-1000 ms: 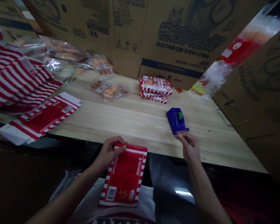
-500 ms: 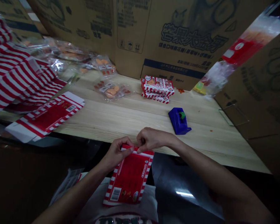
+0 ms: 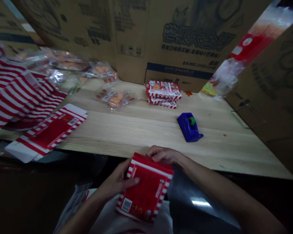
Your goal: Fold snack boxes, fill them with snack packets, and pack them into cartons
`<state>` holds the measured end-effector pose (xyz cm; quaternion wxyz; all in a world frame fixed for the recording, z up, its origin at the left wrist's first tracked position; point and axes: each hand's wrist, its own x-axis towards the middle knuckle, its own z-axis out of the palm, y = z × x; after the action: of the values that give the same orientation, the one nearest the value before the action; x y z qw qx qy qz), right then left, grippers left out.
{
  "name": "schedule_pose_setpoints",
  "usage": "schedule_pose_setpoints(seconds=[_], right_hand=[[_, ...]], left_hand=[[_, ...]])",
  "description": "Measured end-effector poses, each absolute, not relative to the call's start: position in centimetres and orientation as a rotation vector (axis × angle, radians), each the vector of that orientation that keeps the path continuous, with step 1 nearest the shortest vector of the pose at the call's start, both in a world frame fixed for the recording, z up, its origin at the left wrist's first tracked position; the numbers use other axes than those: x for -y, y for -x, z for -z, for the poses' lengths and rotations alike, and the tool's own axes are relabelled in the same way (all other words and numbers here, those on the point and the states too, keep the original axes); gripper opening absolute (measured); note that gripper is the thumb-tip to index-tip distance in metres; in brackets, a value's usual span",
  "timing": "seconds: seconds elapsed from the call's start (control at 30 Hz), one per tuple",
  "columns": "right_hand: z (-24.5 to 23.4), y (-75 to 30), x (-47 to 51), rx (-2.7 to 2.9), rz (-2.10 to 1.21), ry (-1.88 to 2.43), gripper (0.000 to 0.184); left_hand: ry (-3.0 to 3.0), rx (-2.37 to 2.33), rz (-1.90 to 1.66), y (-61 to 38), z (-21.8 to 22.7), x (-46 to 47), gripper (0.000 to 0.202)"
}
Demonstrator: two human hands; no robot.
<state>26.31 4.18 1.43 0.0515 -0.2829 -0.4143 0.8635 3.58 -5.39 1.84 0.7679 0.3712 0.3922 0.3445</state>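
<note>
Box (image 3: pixel 146 188), red with striped borders: held before the near edge of the table (image 3: pixel 117 130), turned since the last frame to show its far end. Right hand (image 3: pixel 163 154): earlier at the tape dispenser (image 3: pixel 187 128), now bent inward, fingers curled at the box's far end, grip unclear. Left hand (image 3: pixel 120 182): clasping the box's left side, thumb across its face.

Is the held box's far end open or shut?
Appears shut: a red panel spans that end of the box, with no gap visible.
</note>
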Motion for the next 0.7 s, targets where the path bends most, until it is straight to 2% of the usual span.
schedule_pose_setpoints(seconds=[0.13, 0.23, 0.3, 0.4, 0.47, 0.53, 0.6, 0.7], right_hand=[[-2.7, -29.1, -5.8, 1.319, -2.238, 0.944, 0.041], [-2.6, -30.6, -7.0, 1.101, -1.960, 0.994, 0.035], [-1.9, -30.8, -6.8, 0.962, -1.893, 1.025, 0.033], [-0.5, -30.0, -5.3, 0.807, -1.969, 1.080, 0.045], [0.4, -29.2, -4.1, 0.710, -2.037, 1.091, 0.059], [1.1, -28.6, -3.2, 0.675, -2.018, 1.134, 0.060], [1.4, -28.3, -2.9, 0.720, -1.900, 1.231, 0.050], [1.0, -28.7, -4.1, 0.798, -1.729, 1.305, 0.046]], left_hand=[[-0.927, -0.834, -0.741, -1.6, -5.1, 5.2, 0.039], [-1.220, -1.027, -0.923, -0.4, -9.2, 4.1, 0.035], [-1.442, -1.188, -1.057, -0.5, -10.4, 3.4, 0.033], [-1.815, -1.301, -1.091, -2.3, -8.7, 2.5, 0.050], [-2.028, -1.229, -0.886, -3.9, -6.0, 1.9, 0.072], [-2.145, -1.122, -0.606, -4.7, -3.4, 1.2, 0.085], [-2.206, -1.103, -0.454, -4.0, -1.6, 0.0, 0.084], [-2.283, -1.411, -0.492, 0.9, -0.3, -2.9, 0.067]])
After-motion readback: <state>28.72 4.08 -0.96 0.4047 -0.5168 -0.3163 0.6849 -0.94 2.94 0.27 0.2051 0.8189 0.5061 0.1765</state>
